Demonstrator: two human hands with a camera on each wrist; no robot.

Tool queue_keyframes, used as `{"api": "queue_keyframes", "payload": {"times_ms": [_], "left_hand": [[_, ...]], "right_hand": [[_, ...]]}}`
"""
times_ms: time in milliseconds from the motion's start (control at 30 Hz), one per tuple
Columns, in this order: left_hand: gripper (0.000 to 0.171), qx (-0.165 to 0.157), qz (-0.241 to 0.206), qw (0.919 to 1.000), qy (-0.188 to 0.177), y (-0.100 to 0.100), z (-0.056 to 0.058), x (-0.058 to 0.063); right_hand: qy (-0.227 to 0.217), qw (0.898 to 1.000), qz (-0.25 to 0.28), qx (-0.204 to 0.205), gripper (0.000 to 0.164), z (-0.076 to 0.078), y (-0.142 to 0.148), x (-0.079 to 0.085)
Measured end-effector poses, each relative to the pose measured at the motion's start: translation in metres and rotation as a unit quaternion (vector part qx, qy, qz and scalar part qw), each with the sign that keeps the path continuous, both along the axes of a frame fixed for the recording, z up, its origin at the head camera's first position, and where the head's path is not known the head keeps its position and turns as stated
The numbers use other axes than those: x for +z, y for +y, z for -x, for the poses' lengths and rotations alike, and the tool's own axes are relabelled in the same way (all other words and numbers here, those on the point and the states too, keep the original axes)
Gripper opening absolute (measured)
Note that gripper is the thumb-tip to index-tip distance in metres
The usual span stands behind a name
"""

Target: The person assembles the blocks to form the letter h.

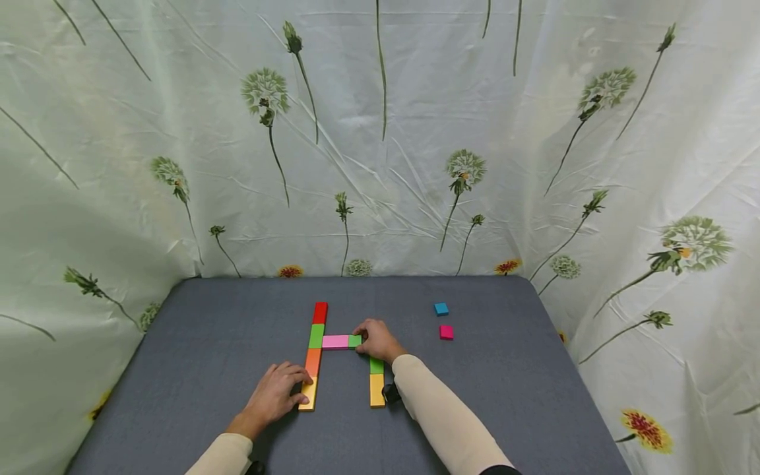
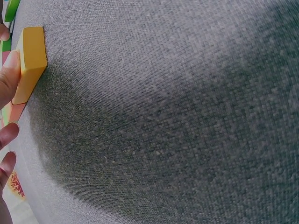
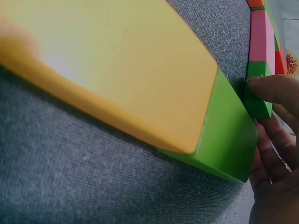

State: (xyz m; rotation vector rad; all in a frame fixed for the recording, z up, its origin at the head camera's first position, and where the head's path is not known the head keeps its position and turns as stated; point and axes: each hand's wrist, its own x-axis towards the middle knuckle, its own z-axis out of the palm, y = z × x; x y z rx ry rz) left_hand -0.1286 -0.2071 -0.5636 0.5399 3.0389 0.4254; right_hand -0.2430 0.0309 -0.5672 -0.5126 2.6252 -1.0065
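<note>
On the grey table, a column of blocks runs from a red block (image 1: 320,313) through a green block (image 1: 317,336) and an orange block (image 1: 313,361) to a yellow block (image 1: 308,394). My left hand (image 1: 274,394) touches this yellow block, its thumb (image 2: 9,77) against the side. A pink block (image 1: 335,342) sticks out rightward from the column. At its right end, my right hand (image 1: 379,340) pinches a small green block (image 3: 258,70) between thumb and fingers. Below that hand lie another green block (image 3: 229,130) and a second yellow block (image 1: 377,390), end to end.
A blue square block (image 1: 441,309) and a magenta square block (image 1: 446,332) lie apart on the right side of the table (image 1: 505,396). Behind the table hangs a white curtain (image 1: 404,198) with a dandelion print.
</note>
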Motion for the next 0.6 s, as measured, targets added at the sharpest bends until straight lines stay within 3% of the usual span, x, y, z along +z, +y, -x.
{"api": "queue_keyframes", "payload": {"times_ms": [333, 600], "left_hand": [[0.032, 0.003, -0.001, 1.0, -0.004, 0.003, -0.001, 0.0], [0.031, -0.005, -0.005, 0.9999, 0.008, -0.001, 0.001, -0.003]], "right_hand": [[-0.008, 1.0, 0.018, -0.007, 0.034, -0.001, 0.009, 0.004], [0.029, 0.998, 0.036, -0.051, 0.033, 0.006, 0.054, 0.014]]}}
